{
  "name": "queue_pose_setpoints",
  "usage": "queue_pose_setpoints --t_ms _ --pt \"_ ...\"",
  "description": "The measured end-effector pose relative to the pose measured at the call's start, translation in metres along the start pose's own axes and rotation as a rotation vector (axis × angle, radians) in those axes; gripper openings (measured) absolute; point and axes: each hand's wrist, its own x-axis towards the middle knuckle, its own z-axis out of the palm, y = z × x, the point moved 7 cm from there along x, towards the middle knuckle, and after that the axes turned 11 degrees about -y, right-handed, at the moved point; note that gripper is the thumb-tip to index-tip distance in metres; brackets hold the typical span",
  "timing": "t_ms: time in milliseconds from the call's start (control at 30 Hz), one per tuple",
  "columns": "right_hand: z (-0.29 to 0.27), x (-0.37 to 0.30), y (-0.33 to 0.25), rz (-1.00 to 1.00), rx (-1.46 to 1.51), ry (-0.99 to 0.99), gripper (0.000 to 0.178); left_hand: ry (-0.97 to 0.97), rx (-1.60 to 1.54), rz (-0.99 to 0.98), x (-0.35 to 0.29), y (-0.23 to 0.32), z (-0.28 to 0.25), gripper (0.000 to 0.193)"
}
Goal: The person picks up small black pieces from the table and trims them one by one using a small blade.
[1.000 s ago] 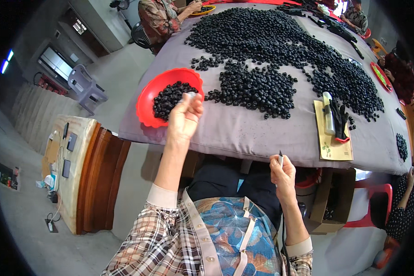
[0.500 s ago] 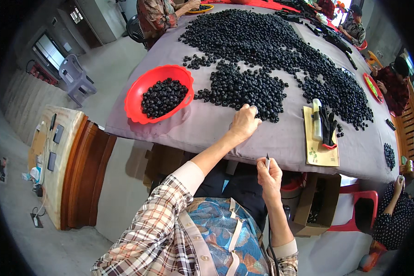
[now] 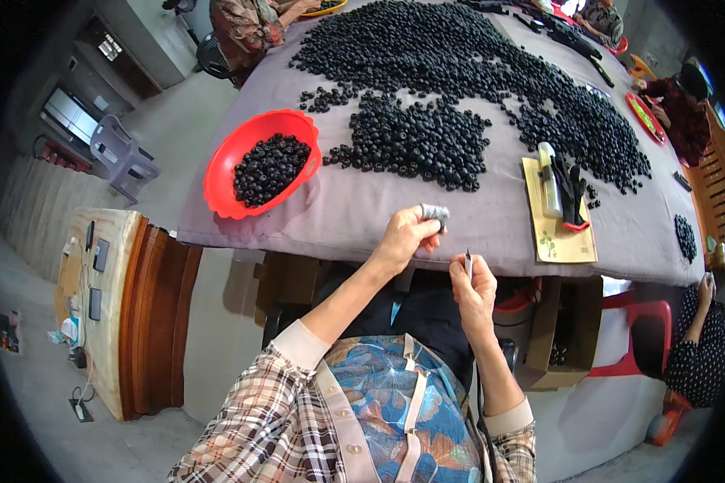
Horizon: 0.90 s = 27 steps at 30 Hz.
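**Near edge of grey-covered table (image 3: 354, 217): pointed tool (image 3: 469, 264) in right hand (image 3: 474, 291)**

Left hand (image 3: 403, 240): found just above the near edge, about midway between corners. Fingers drawn narrow against thumb, grey covering (image 3: 436, 212) on one finger. Apparently pinched on one black bead (image 3: 442, 229), though very small and partly hidden.

Right hand: noted just beside the left, same edge, not touching. Closed around the slim tool, dark tip pointing up. Thin dark cord (image 3: 480, 394) seen running down along the forearm.

Farther in from the near edge: loose bead cluster (image 3: 419, 141), apart from both hands. By the left edge, toward the near left corner: red bowl (image 3: 217, 173) with wavy rim, part-filled with similar black beads.

Toward the near right corner: yellow packet (image 3: 552, 248), with clear bottle (image 3: 550, 181) and red-trimmed black glove (image 3: 572, 193) lying on it. Small bead patch (image 3: 685, 238) at the right edge. Also along that edge, farther up: red tray (image 3: 661, 137).

Toward the far edge: broad bead heap (image 3: 411, 48).

Off the table: open cardboard box (image 3: 572, 377) below the near edge, right-hand portion; grey plastic chair (image 3: 121, 157) out past the left edge.
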Motion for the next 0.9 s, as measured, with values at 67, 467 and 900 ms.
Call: queue_pose_setpoints --t_ms 67,467,900 --pt "-0.001 -0.002 -0.007 -0.028 -0.024 0.043 0.005 -0.038 -0.066 -0.011 -0.016 -0.008 0.014 0.016" --pt "-0.001 -0.008 -0.019 -0.247 -0.124 0.059 0.008 -0.086 -0.233 -0.006 -0.035 -0.011 0.039 0.015" --pt "-0.002 -0.008 -0.018 -0.269 -0.147 0.090 0.014 -0.107 -0.165 -0.045 -0.039 -0.010 0.045 0.010"
